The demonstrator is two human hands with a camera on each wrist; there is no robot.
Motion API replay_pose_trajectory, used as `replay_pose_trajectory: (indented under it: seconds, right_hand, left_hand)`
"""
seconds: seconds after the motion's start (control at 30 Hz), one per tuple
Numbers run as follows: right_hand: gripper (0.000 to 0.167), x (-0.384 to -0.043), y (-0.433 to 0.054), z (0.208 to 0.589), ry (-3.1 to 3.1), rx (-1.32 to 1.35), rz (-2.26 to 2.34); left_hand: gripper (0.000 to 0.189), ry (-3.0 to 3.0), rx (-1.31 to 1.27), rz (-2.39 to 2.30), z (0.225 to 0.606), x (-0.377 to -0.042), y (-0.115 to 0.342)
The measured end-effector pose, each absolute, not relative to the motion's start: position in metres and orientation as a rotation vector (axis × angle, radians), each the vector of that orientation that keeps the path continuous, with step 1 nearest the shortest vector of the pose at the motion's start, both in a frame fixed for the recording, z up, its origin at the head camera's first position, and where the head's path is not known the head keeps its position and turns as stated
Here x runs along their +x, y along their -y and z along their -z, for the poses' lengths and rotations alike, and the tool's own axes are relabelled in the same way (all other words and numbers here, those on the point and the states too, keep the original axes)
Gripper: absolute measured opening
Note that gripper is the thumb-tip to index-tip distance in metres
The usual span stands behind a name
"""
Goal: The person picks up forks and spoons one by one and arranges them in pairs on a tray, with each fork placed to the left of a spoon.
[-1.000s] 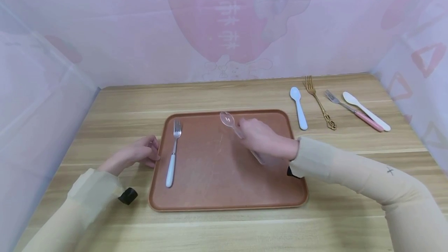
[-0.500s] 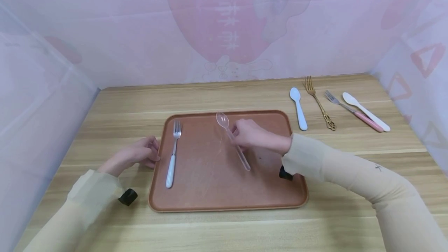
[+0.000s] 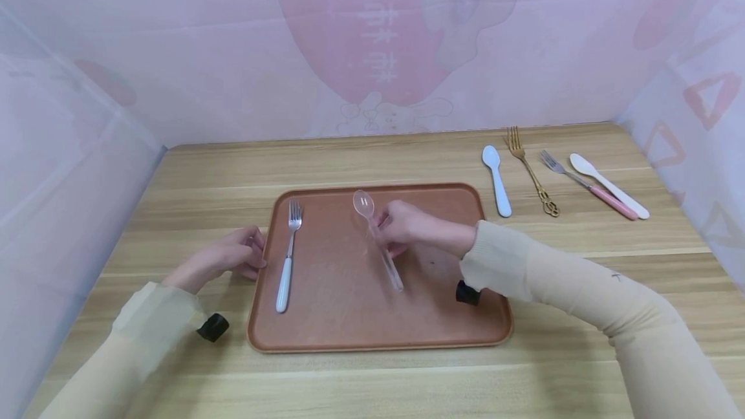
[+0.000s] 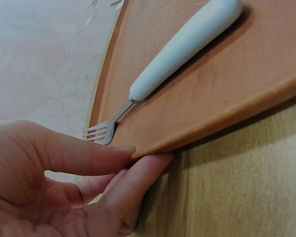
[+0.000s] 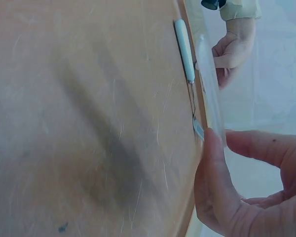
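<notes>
My right hand holds a clear plastic spoon over the middle of the brown tray, the bowl pointing to the tray's far side. In the right wrist view, thumb and fingertips pinch the spoon's handle, and a shadow falls on the tray below. At the tray's left side, my left hand grips the rim; the left wrist view has the thumb on top of the rim and fingers under it. A fork with a white handle lies along the tray's left side, tines away from me.
Right of the tray, on the wooden table, lie a light blue spoon, a gold fork, a fork with a pink handle and a white spoon. Printed cloth walls enclose the table's back and sides.
My right hand has moved left over the tray with the clear spoon, whose handle now shows more fully. The left hand and the fork on the tray have stayed in place.
</notes>
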State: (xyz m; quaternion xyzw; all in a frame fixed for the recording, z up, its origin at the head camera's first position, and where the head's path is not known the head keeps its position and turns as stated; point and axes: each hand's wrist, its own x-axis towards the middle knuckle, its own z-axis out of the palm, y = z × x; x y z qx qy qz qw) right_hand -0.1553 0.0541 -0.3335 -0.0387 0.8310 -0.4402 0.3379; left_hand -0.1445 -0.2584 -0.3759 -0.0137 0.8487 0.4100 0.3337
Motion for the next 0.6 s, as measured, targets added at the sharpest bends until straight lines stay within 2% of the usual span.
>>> replay_pose_trajectory:
  seconds: [0.6]
  right_hand:
    - [0.035,-0.148,-0.03,0.336,-1.976,-0.035,1.419]
  left_hand:
    - [0.032,-2.209,-0.027,-1.064,0.373,-0.144,0.257]
